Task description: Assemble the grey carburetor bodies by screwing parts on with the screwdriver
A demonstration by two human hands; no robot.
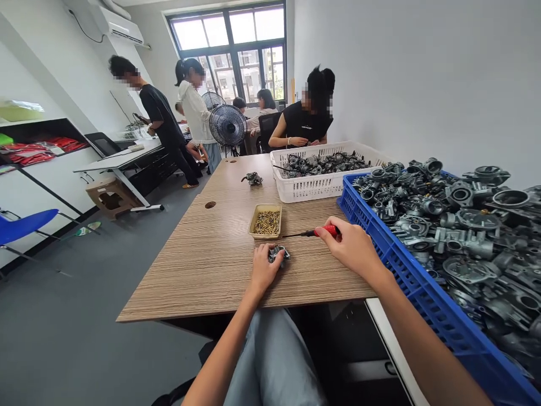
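My left hand (265, 267) is closed around a small grey metal carburetor (279, 254) on the table near its front edge. In my right hand (349, 245) is a screwdriver with a red and black handle (327, 231); its thin dark shaft points left. The screwdriver's tip is close to the near right corner of a yellowish tray (250, 230), just beyond the carburetor. Many small brass-coloured pieces (267, 222), perhaps jets or screws, fill that tray.
A blue crate (380, 234) heaped with carburetor bodies (465, 225) borders the table on the right. Behind it stands a white basket (310, 186) of similar parts. Another carburetor (252, 179) lies farther back. A person in black (306, 124) sits across; others and a fan (228, 125) are beyond.
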